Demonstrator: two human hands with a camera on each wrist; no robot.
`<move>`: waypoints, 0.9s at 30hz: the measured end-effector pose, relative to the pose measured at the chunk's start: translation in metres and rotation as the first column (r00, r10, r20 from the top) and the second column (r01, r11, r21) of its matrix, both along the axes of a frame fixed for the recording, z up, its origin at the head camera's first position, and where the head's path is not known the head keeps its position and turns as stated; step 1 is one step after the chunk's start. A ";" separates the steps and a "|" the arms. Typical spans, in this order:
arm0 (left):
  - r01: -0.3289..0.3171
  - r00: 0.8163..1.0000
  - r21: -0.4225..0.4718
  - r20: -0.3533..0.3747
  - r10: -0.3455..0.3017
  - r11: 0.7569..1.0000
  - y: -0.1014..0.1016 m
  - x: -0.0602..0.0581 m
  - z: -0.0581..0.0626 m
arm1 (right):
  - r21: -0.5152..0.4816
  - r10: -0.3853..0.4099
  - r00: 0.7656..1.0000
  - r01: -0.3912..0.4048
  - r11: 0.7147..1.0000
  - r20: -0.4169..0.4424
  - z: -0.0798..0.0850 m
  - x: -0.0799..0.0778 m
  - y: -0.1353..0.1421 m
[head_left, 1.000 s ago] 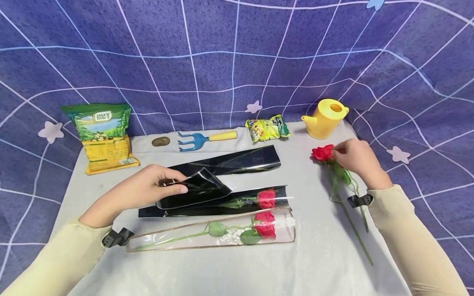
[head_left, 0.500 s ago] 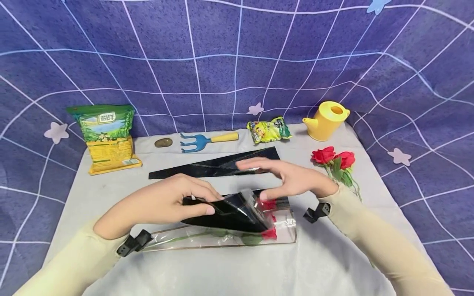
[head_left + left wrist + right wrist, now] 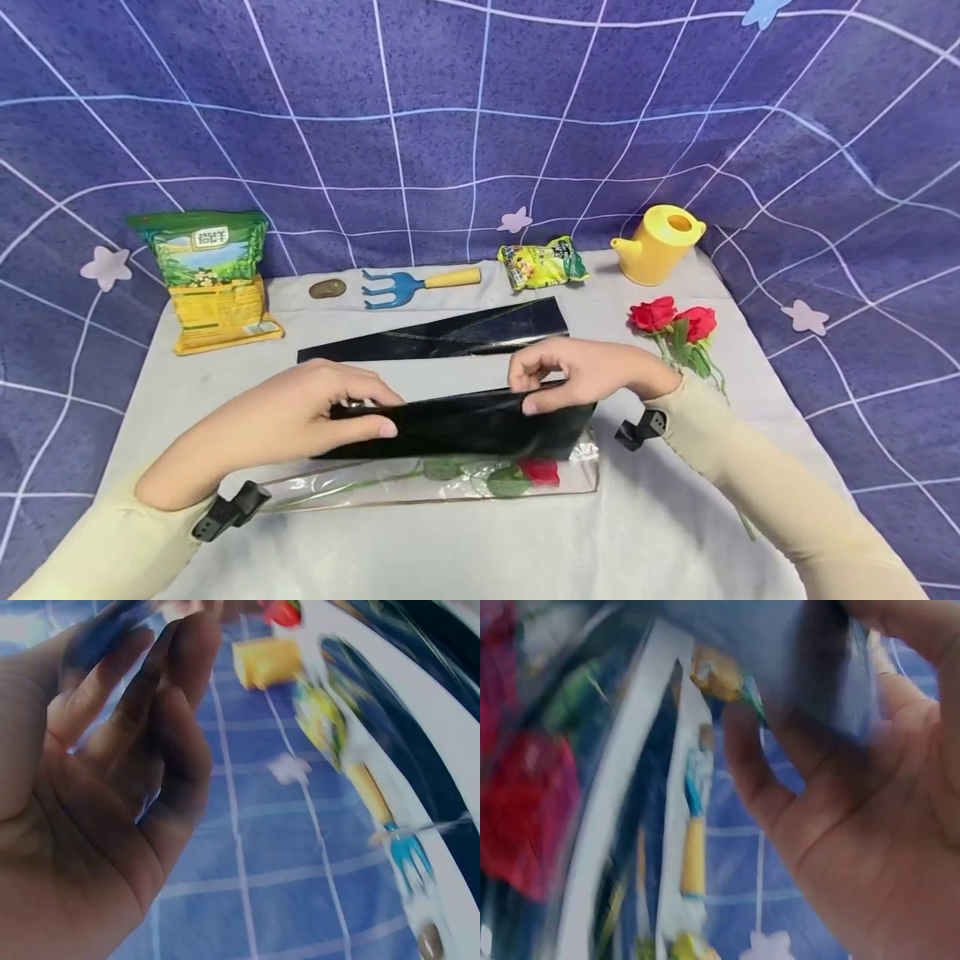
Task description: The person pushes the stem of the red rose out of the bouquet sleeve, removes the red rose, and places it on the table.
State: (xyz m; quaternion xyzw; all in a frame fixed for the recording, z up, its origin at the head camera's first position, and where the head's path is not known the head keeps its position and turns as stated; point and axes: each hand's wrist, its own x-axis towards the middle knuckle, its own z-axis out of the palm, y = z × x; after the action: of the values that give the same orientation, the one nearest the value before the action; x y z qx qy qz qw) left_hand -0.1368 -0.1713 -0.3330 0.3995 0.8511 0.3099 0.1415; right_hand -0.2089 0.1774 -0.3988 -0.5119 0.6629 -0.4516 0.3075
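In the head view my left hand (image 3: 292,421) pinches the left part of a glossy black flower sleeve (image 3: 457,429) between thumb and fingers. My right hand (image 3: 588,372) pinches its upper edge near the right end. The sleeve is held flat-side forward above a clear brown-edged sleeve (image 3: 352,493) with a red rose (image 3: 542,472) inside, covering part of it. Another black sleeve, with a rose, is hidden behind the held one; red petals (image 3: 526,814) show blurred in the right wrist view. The left wrist view shows curled fingers (image 3: 184,742) around a dark edge.
A flat black sleeve (image 3: 427,332) lies behind the hands. Two loose roses (image 3: 652,314) lie at the right, partly under the right forearm. Along the back stand or lie a green-yellow bag (image 3: 216,283), brown stone (image 3: 327,288), blue hand rake (image 3: 405,287), yellow-green packet (image 3: 543,262) and yellow watering can (image 3: 658,244).
My right hand left the loose roses, moved left and took the right part of the black sleeve. The sleeve, bent up in my left hand before, is now stretched out straight.
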 end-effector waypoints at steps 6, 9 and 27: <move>-0.236 0.970 -0.010 0.062 0.236 0.972 -0.045 -0.023 -0.027 | 0.063 -0.309 0.949 0.313 0.948 -0.059 0.004 -0.027 0.034; -0.299 0.954 -0.005 0.032 0.299 0.954 -0.064 -0.035 -0.043 | 0.105 -0.396 0.916 0.401 0.910 -0.068 0.007 -0.037 0.043; -0.410 0.895 -0.103 0.145 0.422 0.906 -0.089 -0.076 -0.122 | 0.124 -0.696 0.708 0.706 0.697 -0.116 -0.078 -0.082 0.058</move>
State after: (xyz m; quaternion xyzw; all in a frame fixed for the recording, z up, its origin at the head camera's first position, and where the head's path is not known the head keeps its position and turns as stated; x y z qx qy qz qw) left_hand -0.2129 -0.2608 -0.4545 0.1762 0.9125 0.3350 0.1554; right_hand -0.2905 0.2358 -0.4764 -0.2079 0.8505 -0.4647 0.1324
